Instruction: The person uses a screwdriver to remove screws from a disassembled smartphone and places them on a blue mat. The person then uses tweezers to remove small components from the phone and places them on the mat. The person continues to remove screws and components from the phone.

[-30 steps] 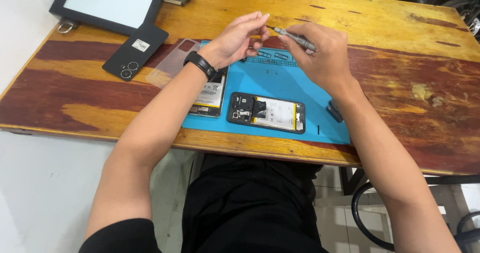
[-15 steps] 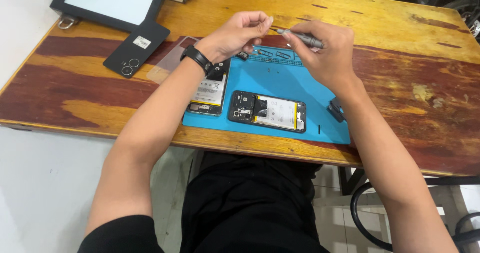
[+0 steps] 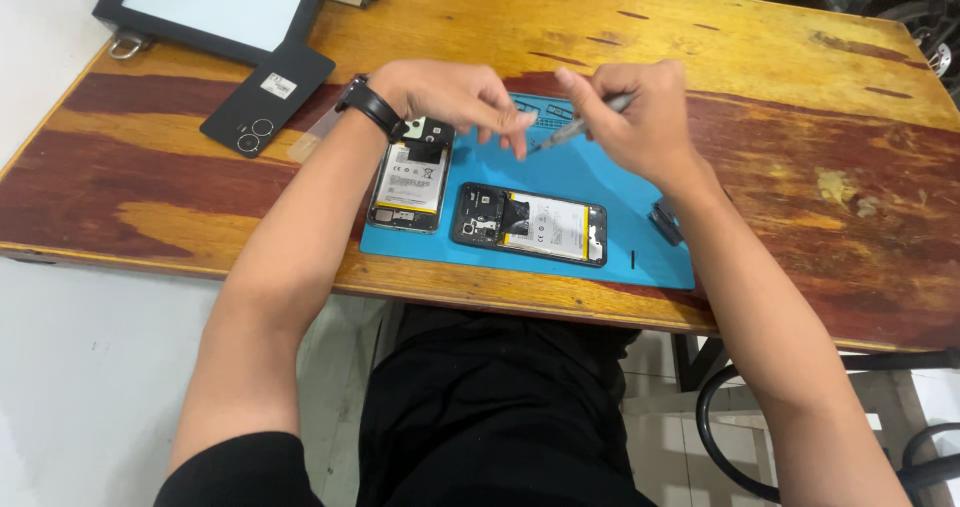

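A black-framed pale screen [image 3: 215,2] lies top left; white label [image 3: 277,86] on the black phone back [image 3: 268,99]

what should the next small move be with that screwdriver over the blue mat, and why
Probably lower the screwdriver tip toward the opened phone lying flat on the blue mat. The right hand holds the tool above the mat, its tip right at the left hand fingertips, touching neither phone. The second opened phone lies under the left wrist, so the other one looks easier to reach.

Bare forearms, short black sleeves, black trousers, black wristwatch [image 3: 370,107] on the left wrist.
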